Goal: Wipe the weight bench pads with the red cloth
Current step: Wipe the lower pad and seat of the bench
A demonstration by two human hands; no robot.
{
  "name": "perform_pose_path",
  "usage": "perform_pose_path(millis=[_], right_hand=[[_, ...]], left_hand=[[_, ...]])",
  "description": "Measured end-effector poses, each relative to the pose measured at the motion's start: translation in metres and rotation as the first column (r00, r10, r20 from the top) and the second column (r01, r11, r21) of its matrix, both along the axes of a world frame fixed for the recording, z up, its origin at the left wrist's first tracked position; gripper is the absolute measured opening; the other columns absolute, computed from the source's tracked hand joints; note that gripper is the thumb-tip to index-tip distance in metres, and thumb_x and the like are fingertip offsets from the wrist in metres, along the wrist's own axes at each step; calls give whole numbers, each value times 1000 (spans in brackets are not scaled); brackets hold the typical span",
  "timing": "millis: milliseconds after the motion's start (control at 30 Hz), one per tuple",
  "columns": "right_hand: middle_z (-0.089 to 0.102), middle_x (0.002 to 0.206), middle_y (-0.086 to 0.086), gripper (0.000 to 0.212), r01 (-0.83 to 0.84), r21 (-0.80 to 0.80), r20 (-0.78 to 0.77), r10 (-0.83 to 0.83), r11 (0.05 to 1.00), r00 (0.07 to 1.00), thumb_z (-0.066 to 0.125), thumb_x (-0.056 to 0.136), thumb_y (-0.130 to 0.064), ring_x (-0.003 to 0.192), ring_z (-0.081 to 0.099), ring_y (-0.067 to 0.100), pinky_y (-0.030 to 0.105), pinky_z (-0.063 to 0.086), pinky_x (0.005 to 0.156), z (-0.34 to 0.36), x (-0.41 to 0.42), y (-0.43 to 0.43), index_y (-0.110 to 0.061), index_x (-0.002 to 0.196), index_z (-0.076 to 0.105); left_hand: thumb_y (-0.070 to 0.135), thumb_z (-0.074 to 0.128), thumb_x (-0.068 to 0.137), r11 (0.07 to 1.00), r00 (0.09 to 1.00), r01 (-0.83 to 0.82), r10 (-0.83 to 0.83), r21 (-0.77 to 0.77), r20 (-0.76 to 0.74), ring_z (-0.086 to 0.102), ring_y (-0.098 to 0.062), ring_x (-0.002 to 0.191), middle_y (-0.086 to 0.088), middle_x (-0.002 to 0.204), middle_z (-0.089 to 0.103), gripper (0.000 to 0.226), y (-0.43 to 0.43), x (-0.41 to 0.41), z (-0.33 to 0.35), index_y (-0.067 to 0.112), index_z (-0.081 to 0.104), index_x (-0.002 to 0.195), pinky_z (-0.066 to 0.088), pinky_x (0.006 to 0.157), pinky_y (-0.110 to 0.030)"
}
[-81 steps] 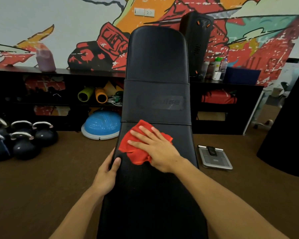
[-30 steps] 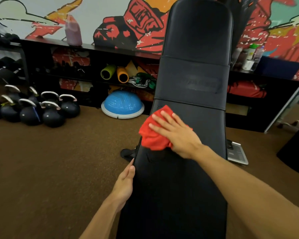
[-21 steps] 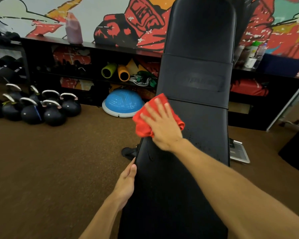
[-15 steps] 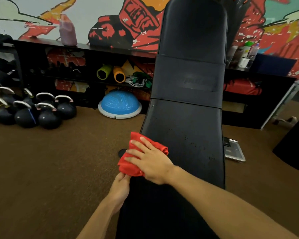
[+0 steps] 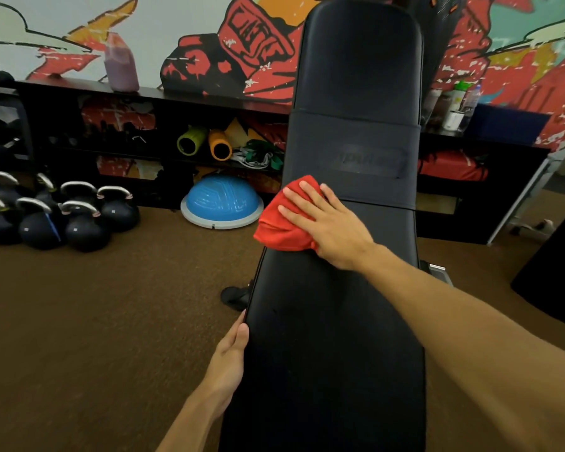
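Head view: black bench pad (image 5: 333,337) over brown carpet (image 5: 95,321); right hand (image 5: 331,228), fingers straight, presses red cloth (image 5: 281,234) at the pad's left edge; left hand (image 5: 229,357) grips that edge nearer; kettlebells (image 5: 79,223) well apart.

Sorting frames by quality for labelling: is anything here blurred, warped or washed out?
Head view: wide-angle warp bows the shelf and bench pad edges; the logo is smeared, unreadable; right hand and red cloth look fairly sharp; lighting even, only a soft sheen on the upper pad.
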State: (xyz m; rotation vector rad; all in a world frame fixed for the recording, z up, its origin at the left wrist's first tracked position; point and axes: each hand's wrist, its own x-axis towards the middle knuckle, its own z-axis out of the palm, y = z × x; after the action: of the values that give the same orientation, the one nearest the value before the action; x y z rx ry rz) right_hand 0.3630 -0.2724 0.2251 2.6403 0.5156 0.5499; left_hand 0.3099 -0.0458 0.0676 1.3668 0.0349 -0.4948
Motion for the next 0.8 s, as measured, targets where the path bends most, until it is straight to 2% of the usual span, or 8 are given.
perform_pose_path(millis=[133,267,400,500,567,667,733,800], right_hand=[[13,162,12,85,71,181,72,-85,981,994,64,76,-23,149,2,37,51,-1,121,-34,-5,40,-16,152,28],[23,160,9,87,-34,213,-51,46,977,998,72,65,-25,150,5,34,50,-1,120,-78,-31,69,-18,146,40],[11,163,1,79,-58,334,-182,125,941,975,65,74,-20,150,-11,22,44,-9,120,-114,-74,81,-23,147,36],[12,163,-8,67,-42,528,-235,193,848,953,56,85,-13,148,-14,7,34,-13,120,-124,-103,81,-26,147,35],[30,157,-12,62,25,726,-227,205,687,952,54,86,-7,148,3,0,31,-3,122,-128,-115,77,-27,143,42],[65,126,-4,40,97,977,-134,198,189,971,56,86,-5,123,55,10,36,41,107,-102,-129,77,-22,122,60],[70,113,13,26,15,975,36,226,-222,973,61,92,-19,107,66,29,39,51,94,-72,-129,71,-3,112,61],[68,112,23,39,-104,894,178,133,-436,975,62,91,-31,106,64,40,52,53,90,-43,-122,56,3,108,58]], left_hand=[[28,38,102,1000,1000,13,-13,-21,-2,32,-20,140,2,147,42,47,-2,-2,7,22,32,148,24,111,-31],[25,42,101,995,997,-32,26,-91,-72,41,-21,134,0,143,47,44,-1,0,4,18,41,144,31,109,-34],[6,41,100,986,989,-99,83,-132,-124,62,-19,96,-8,107,66,26,0,-6,8,13,62,113,42,92,-36],[-4,37,97,974,977,-175,155,-141,-148,63,-23,87,-15,99,66,30,5,-10,6,6,62,110,47,82,-36],[-5,36,96,974,982,-156,134,-162,-136,64,-25,93,-19,108,66,35,9,-10,7,8,60,118,46,88,-38],[2,41,97,992,995,-96,93,-77,-44,62,-24,108,-11,120,65,38,13,-5,15,15,57,129,43,98,-38],[12,44,99,997,997,-67,68,-29,26,53,-20,125,-4,137,57,37,8,2,25,29,57,129,37,109,-40],[27,47,99,999,997,-42,40,30,73,46,-18,131,3,144,49,34,-1,8,38,42,54,129,32,112,-41]])
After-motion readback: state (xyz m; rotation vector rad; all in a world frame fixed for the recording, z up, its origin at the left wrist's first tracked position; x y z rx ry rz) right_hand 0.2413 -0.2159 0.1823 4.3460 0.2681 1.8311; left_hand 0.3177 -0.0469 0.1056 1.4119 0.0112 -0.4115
